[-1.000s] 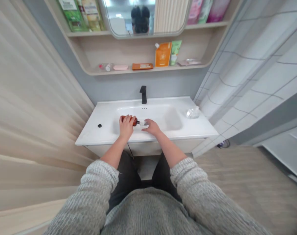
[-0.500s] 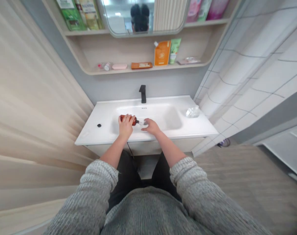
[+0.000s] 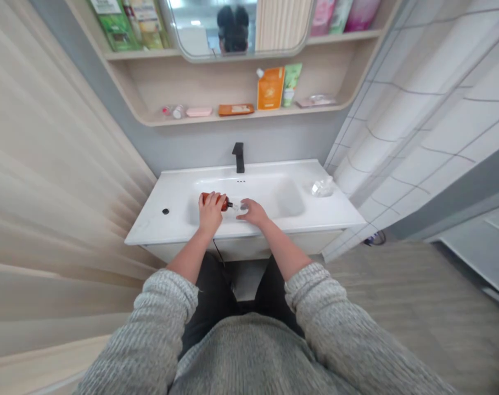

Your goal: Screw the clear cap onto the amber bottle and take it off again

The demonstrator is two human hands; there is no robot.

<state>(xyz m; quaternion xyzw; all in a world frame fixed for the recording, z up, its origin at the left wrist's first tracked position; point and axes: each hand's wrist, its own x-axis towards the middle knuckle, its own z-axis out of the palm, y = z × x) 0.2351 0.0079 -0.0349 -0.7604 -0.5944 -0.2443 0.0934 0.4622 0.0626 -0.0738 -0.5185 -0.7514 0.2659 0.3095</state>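
Observation:
My left hand (image 3: 210, 213) is wrapped round an amber-brown bottle (image 3: 224, 203) tipped on its side over the sink (image 3: 288, 195). The bottle's dark neck points right, toward my right hand (image 3: 253, 213). Between that hand's curved fingers is a small clear container (image 3: 243, 207), mostly hidden by them. Its opening appears to face the bottle's mouth, with a little clear, shiny material between the two that I cannot make out. A small black cap (image 3: 166, 211) lies on the counter to the left.
A black faucet (image 3: 239, 158) stands behind the sink. Crumpled clear plastic (image 3: 322, 187) sits on the right of the counter (image 3: 335, 215). Above hangs a shelf (image 3: 150, 120) with an orange pouch (image 3: 270, 89), a green tube (image 3: 291, 85) and a pink bar (image 3: 199, 112). A curtain (image 3: 60, 181) borders the left.
Both hands hold nearly the same pose, with the bottle still tipped toward the small container. The view has shifted very slightly.

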